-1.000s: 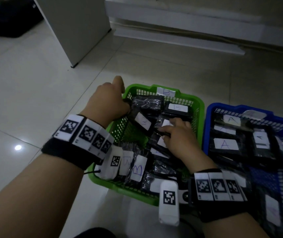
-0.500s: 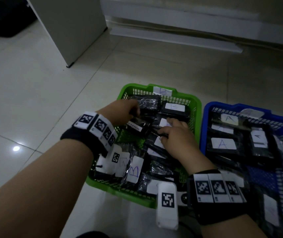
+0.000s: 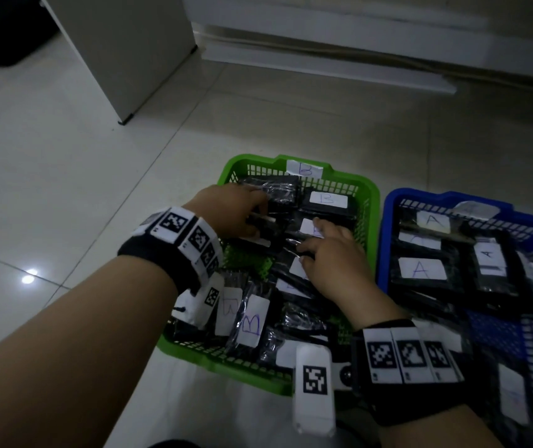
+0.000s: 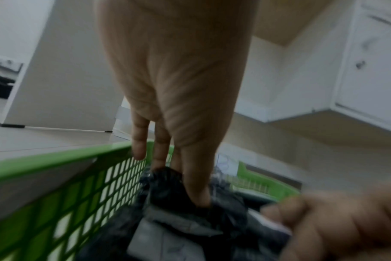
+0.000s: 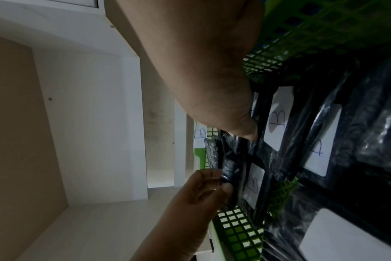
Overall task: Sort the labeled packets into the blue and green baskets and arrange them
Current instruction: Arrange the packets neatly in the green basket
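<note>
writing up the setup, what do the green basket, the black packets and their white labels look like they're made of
Green basket: moulded plastic, likely rigid, judging by its lattice walls and smooth rim. Black packets: dark contents in thin clear film, probably plastic; it crinkles and glints. White labels: matte paper stickers, apparently, with handwritten pen letters.

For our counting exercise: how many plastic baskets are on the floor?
2: a green basket on the left, a blue basket beside it on the right. No others show.

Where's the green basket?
In the head view, the green basket sits on the floor at centre, left of the blue basket, with both hands inside it.
</note>
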Action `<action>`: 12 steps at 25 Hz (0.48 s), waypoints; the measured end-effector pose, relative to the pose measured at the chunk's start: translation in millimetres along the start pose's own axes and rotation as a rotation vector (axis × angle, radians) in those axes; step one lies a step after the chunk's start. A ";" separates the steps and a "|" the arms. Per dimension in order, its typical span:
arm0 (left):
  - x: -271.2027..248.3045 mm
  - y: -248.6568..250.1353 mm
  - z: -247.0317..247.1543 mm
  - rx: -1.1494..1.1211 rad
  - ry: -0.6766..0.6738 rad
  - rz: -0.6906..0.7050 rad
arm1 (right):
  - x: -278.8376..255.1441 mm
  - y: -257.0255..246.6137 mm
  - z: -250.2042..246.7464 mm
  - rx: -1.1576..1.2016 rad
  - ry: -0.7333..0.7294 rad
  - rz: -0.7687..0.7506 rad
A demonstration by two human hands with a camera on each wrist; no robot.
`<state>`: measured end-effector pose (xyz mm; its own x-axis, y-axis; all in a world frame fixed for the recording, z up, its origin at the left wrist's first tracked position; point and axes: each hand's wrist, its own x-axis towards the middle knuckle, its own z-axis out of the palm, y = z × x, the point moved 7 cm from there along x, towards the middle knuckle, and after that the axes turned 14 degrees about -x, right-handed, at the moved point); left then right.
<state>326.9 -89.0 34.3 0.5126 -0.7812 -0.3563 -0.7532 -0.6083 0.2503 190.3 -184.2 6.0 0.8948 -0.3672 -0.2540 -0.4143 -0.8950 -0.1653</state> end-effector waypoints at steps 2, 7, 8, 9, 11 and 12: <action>2.5 -4.7 -6.2 -0.075 0.002 -0.043 | -0.1 -0.7 -0.3 0.005 -0.008 0.004; 12.0 -9.5 -12.3 -0.146 0.040 -0.072 | -0.7 -0.2 -2.1 0.028 -0.015 0.013; 13.0 -10.2 -10.9 -0.167 0.028 -0.077 | -0.8 -0.5 -2.0 0.025 -0.017 0.011; 13.7 -11.8 -9.2 -0.189 0.017 -0.088 | -0.6 -1.0 -2.2 0.020 -0.019 0.008; 13.8 -11.6 -5.2 -0.215 -0.008 -0.108 | -0.7 -0.8 -2.4 0.018 -0.019 0.009; 13.8 -10.1 -1.3 -0.204 -0.034 -0.110 | -0.9 -0.9 -2.6 0.017 -0.018 0.008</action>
<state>342.1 -93.8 28.0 0.5701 -0.7057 -0.4206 -0.5929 -0.7078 0.3840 190.3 -183.8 8.8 0.8883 -0.3699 -0.2723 -0.4245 -0.8876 -0.1788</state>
